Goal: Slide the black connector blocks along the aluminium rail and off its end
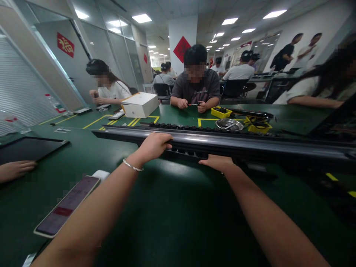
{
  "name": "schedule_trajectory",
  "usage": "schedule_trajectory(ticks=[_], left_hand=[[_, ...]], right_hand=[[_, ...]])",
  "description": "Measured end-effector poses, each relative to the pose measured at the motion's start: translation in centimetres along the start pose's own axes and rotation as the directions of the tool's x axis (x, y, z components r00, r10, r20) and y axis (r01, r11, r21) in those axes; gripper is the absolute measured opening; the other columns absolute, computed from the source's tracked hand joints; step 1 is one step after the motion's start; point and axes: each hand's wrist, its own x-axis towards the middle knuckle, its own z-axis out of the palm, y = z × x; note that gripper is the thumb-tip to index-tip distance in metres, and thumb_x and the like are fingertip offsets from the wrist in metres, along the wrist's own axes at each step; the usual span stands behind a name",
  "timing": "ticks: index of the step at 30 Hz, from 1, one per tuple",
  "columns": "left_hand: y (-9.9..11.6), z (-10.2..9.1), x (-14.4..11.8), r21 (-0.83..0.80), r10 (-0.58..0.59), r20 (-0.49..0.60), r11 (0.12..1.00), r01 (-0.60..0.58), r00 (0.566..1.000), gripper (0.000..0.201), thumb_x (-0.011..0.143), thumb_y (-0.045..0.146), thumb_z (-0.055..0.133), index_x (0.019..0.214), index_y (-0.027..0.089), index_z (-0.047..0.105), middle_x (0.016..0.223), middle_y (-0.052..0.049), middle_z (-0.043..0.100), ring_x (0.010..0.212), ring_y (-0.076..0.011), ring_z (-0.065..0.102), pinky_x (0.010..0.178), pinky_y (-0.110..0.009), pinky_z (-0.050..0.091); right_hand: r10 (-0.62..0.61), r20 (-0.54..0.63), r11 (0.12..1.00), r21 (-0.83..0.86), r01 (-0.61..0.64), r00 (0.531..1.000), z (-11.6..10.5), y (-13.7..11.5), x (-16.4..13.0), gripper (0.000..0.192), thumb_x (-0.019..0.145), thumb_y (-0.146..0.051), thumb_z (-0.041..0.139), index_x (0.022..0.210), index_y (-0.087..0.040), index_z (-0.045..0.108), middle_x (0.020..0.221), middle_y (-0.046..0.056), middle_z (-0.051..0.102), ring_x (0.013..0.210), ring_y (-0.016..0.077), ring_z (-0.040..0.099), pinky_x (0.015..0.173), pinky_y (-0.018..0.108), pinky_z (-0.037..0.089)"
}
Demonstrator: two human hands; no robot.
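A long black rail [250, 144] with a row of small black knobs along its far edge stretches across the green table [178, 207] from centre left to the far right. My left hand [154, 145] grips the rail from above, fingers curled over its top. A thin bracelet circles that wrist. My right hand [217, 162] holds the rail's near lower edge from underneath, just to the right of the left hand.
A phone [66, 206] lies face up at the near left, beside a small white object [100, 174]. Another person's hand [15, 170] rests by a dark tablet [29, 148]. Beyond the rail sit a white box [140, 104], yellow trays [221, 112], a metal dish [229, 124], and seated people.
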Motion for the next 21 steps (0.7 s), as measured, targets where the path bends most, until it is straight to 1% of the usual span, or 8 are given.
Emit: schedule_trajectory(ticks=[3, 7, 10, 13, 18, 21], left_hand=[[-0.4, -0.2, 0.7, -0.007, -0.023, 0.012, 1.000, 0.023, 1.000, 0.023, 0.085, 0.028, 0.053, 0.105, 0.020, 0.062, 0.102, -0.004, 0.069, 0.097, -0.0207, 0.061, 0.084, -0.031, 0.043], [-1.1, 0.1, 1.9, -0.035, -0.025, 0.034, 0.999, 0.026, 0.999, 0.026, 0.083, 0.027, 0.054, 0.108, 0.021, 0.063, 0.103, -0.004, 0.069, 0.096, -0.0202, 0.062, 0.083, -0.029, 0.044], [-1.6, 0.9, 2.8, -0.035, -0.020, 0.059, 0.999, 0.022, 0.998, 0.029, 0.082, 0.030, 0.056, 0.109, 0.021, 0.063, 0.105, -0.006, 0.069, 0.097, -0.0223, 0.063, 0.082, -0.030, 0.045], [-1.8, 2.0, 3.1, -0.027, -0.015, 0.100, 0.999, 0.017, 0.995, 0.029, 0.081, 0.029, 0.056, 0.107, 0.020, 0.064, 0.102, -0.006, 0.070, 0.095, -0.0228, 0.063, 0.080, -0.030, 0.046], [-1.6, 3.7, 2.9, -0.042, 0.013, 0.191, 0.999, -0.005, 0.981, 0.026, 0.080, 0.027, 0.055, 0.103, 0.022, 0.066, 0.099, -0.005, 0.071, 0.091, -0.0210, 0.064, 0.078, -0.027, 0.047], [-1.9, 4.8, 2.7, -0.046, -0.002, 0.223, 0.999, 0.013, 0.975, 0.029, 0.078, 0.028, 0.057, 0.106, 0.022, 0.065, 0.102, -0.005, 0.070, 0.094, -0.0218, 0.064, 0.079, -0.028, 0.047]], right_hand=[[-0.063, -0.047, 0.994, -0.087, 0.059, 0.997, -0.6, -0.8, -1.6, 0.055, 0.071, -0.055, 0.062, 0.112, -0.018, 0.061, 0.107, 0.013, 0.065, 0.100, 0.0293, 0.059, 0.085, 0.041, 0.044], [-0.150, -0.072, 0.985, -0.097, 0.143, 0.986, -0.9, -1.6, -4.3, 0.053, 0.071, -0.056, 0.063, 0.107, -0.018, 0.061, 0.104, 0.010, 0.065, 0.095, 0.0260, 0.059, 0.081, 0.037, 0.045], [-0.173, -0.067, 0.983, -0.078, 0.167, 0.983, -0.8, -2.0, -6.1, 0.055, 0.069, -0.056, 0.065, 0.108, -0.018, 0.062, 0.104, 0.009, 0.065, 0.095, 0.0255, 0.058, 0.082, 0.037, 0.045], [-0.194, -0.069, 0.980, -0.047, 0.191, 0.978, -0.9, -2.5, -7.7, 0.055, 0.067, -0.056, 0.067, 0.107, -0.019, 0.062, 0.102, 0.009, 0.065, 0.094, 0.0248, 0.058, 0.081, 0.037, 0.045], [-0.208, -0.092, 0.978, -0.014, 0.207, 0.974, -1.3, -3.6, -10.0, 0.056, 0.066, -0.054, 0.069, 0.107, -0.017, 0.062, 0.103, 0.010, 0.064, 0.094, 0.0245, 0.057, 0.081, 0.037, 0.045], [-0.199, -0.101, 0.980, -0.002, 0.200, 0.975, -1.5, -4.1, -10.9, 0.056, 0.067, -0.054, 0.068, 0.109, -0.017, 0.061, 0.106, 0.010, 0.064, 0.095, 0.0248, 0.057, 0.082, 0.038, 0.045]])
